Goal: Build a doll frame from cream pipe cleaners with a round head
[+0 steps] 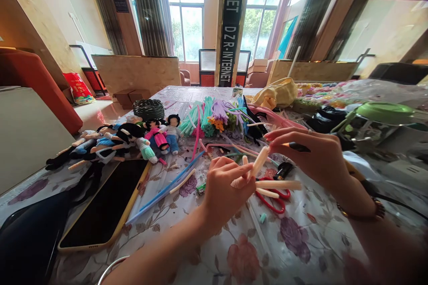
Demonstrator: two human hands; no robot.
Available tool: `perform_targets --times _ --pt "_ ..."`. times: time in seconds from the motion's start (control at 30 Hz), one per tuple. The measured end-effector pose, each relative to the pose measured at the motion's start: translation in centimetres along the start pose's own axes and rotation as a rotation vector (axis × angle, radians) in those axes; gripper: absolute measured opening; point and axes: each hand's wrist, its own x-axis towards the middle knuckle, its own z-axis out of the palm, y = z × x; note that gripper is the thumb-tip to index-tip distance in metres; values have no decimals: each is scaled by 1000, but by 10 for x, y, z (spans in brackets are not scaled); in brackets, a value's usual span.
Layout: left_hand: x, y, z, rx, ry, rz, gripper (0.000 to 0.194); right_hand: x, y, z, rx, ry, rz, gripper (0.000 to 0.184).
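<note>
My left hand [227, 191] is closed round a peach-coloured pipe-cleaner piece [259, 162] that has several fuzzy arms sticking out. One arm points up and another reaches right over the red-handled scissors [272, 205] on the table. At the tip of the upward arm, the thumb and fingers of my right hand [310, 156] are pinched together. Behind the right hand, a yellow and black tool [356, 176] with a cord is mostly hidden. Blue pipe cleaners [167, 187] and a short peach one [182, 181] lie left of my left hand.
Several pipe-cleaner dolls [133, 140] lie at the left, behind a phone [103, 205] in a yellow case. Bundles of coloured pipe cleaners [214, 116] and a dark woven basket [149, 107] stand farther back. A green-topped item [384, 112] and plastic bags [384, 89] crowd the right.
</note>
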Motion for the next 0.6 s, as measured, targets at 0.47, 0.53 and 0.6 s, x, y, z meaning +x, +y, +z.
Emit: perform_targets --times 0.47,0.53,0.6 --pt "0 0 2 62 9 25 20 2 3 -1 167 -189 194 11" --pt "0 0 2 65 4 24 20 3 2 -2 163 -210 178 9" --pt "0 0 2 68 -4 24 20 4 2 -2 153 -225 168 8"
